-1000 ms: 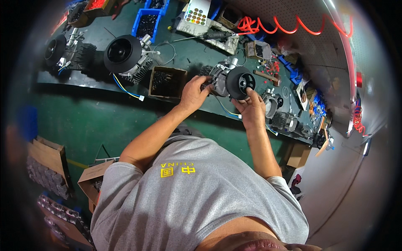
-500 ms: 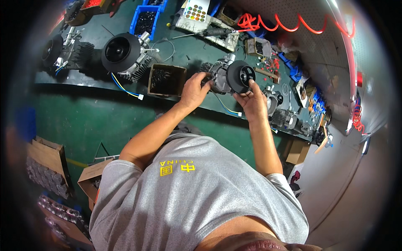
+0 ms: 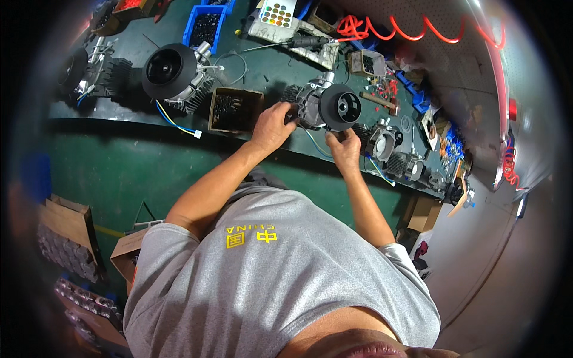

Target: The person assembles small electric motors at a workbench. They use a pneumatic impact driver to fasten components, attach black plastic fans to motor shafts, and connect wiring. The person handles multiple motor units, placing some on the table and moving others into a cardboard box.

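A blower motor (image 3: pixel 310 107) with a cast silver housing lies on the bench in front of me, its round black fan wheel (image 3: pixel 341 107) facing up toward me. My left hand (image 3: pixel 273 127) is closed around the dark finned end of the motor, thumb toward me. Just below the wheel's near rim is my right hand (image 3: pixel 345 150), thumb and fingers curled in; what the fingertips hold is hidden. A blue and yellow cable (image 3: pixel 316 143) hangs from the housing between my hands and passes behind the right one.
More blower motors stand left (image 3: pixel 170 73) and right (image 3: pixel 382 142) along the green bench. A box of screws (image 3: pixel 234 111) sits beside my left hand. A hammer (image 3: pixel 380 102), blue bin (image 3: pixel 204 28), air screwdriver (image 3: pixel 304 42) and coiled red hose (image 3: pixel 412 34) lie beyond.
My right hand has come off the fan wheel's face and moved down and left to its near rim. My left hand stays on the motor, shifted slightly with the view.
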{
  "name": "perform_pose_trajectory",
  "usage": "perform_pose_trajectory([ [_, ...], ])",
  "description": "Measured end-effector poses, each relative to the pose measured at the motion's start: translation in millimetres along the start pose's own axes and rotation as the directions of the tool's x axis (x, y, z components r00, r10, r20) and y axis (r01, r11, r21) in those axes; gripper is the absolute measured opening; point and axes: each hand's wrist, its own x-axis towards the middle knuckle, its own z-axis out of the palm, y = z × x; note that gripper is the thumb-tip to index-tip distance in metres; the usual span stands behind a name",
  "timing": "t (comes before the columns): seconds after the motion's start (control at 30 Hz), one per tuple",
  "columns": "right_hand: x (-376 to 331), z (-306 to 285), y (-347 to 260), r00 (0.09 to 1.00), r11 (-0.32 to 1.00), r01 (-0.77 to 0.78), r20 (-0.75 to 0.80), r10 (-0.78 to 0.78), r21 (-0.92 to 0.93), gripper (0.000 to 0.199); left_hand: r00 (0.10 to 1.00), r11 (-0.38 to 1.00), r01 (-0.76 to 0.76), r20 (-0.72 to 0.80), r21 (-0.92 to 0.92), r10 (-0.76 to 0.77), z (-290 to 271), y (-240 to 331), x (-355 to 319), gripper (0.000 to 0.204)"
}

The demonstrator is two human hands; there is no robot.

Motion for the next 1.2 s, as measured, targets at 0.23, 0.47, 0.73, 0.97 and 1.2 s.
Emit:
perform_pose_trajectory([
  [0.23,6,14,12,0.974,0.986,0.168,-0.152,-0.168,-0.015,0.024,0.989,0.976,-0.145,0.038,0.164,0.14,-3,-3,-1,0.031],
  [0.47,3,18,15,0.952,0.958,0.245,-0.152,-0.267,-0.149,0.022,0.969,0.937,-0.245,0.072,0.247,0.235,-5,-8,5,0.025],
  [0.73,0,27,14,0.942,0.967,0.252,-0.22,-0.252,-0.031,0.028,0.967,0.937,-0.244,0.138,0.25,0.215,-8,-5,10,0.02],
  [0.97,22,34,13,0.885,0.943,0.329,-0.367,-0.286,0.059,0.072,0.983,0.93,-0.121,0.173,0.347,0.064,-21,17,17,0.022],
  [1.2,59,64,32,0.886,0.816,0.438,-0.332,-0.323,0.377,0.085,0.96,0.793,-0.234,0.262,0.562,0.098,-44,166,77,0.052],
])
